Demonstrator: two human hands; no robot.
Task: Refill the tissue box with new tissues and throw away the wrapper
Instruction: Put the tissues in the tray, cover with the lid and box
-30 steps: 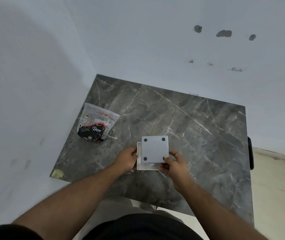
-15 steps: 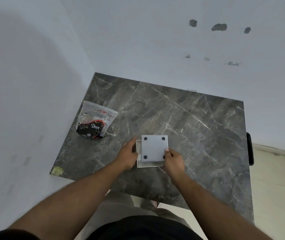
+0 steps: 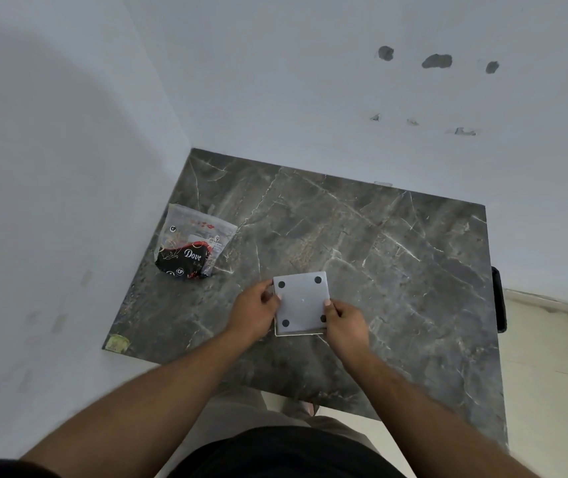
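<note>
A square grey tissue box (image 3: 301,301) lies upside down on the dark marble table (image 3: 396,270), its flat base with black rubber feet at the corners facing up. My left hand (image 3: 255,313) grips its left edge and my right hand (image 3: 343,317) grips its lower right corner. A thin white rim shows under the base along the near edge. A clear plastic wrapper (image 3: 191,244) with black and red "Dove" print lies crumpled at the table's left side, apart from both hands. The tissues themselves are hidden.
White walls meet in a corner behind the table's far left. A yellow sticker (image 3: 117,342) marks the near left corner. A black object (image 3: 498,298) sticks out past the right edge. Pale floor tiles (image 3: 551,357) lie to the right.
The base panel has slid squarely over the white rim that showed on its left. My left hand has moved up along the left edge; my right hand has shifted to the lower right corner.
</note>
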